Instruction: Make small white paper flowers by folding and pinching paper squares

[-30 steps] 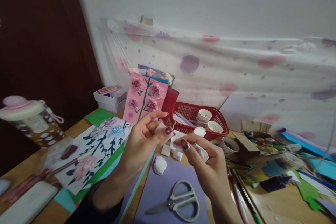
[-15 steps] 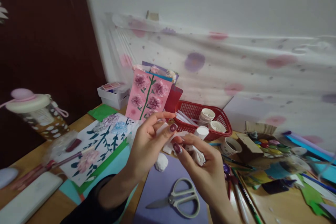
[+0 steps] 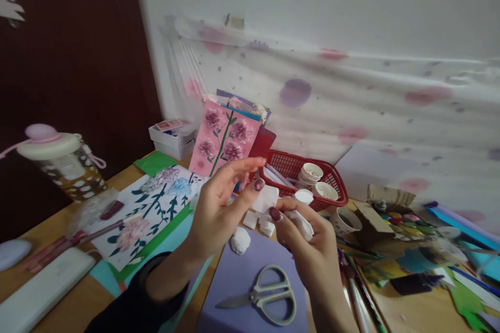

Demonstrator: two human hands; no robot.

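My right hand [image 3: 312, 239] pinches a white strip of thin tissue-like paper [image 3: 267, 199] between thumb and finger. Crumpled white paper [image 3: 300, 225] sticks out from among its curled fingers. My left hand [image 3: 216, 213] is at the strip's left end, thumb tip by its edge, index finger stretched out above and apart from the thumb. Below lies a white crumpled paper ball [image 3: 240, 241] on a purple sheet [image 3: 230, 281]. Scissors [image 3: 265, 296] with pale handles rest on the same sheet. Small white folded pieces [image 3: 258, 222] lie behind the hands.
A red basket [image 3: 341, 187] holding paper cups stands behind. Painted flower cards [image 3: 219, 138] lean at the back; a flower painting [image 3: 136, 218] lies left near a bottle [image 3: 66, 166]. Paint pots [image 3: 406, 221], brushes [image 3: 353, 286] and a paper cup [image 3: 346, 220] crowd the right.
My left thumb and index finger have spread apart, and more of the strip shows flat between the hands. The view has shifted slightly left; the scissors and paper ball stay put.
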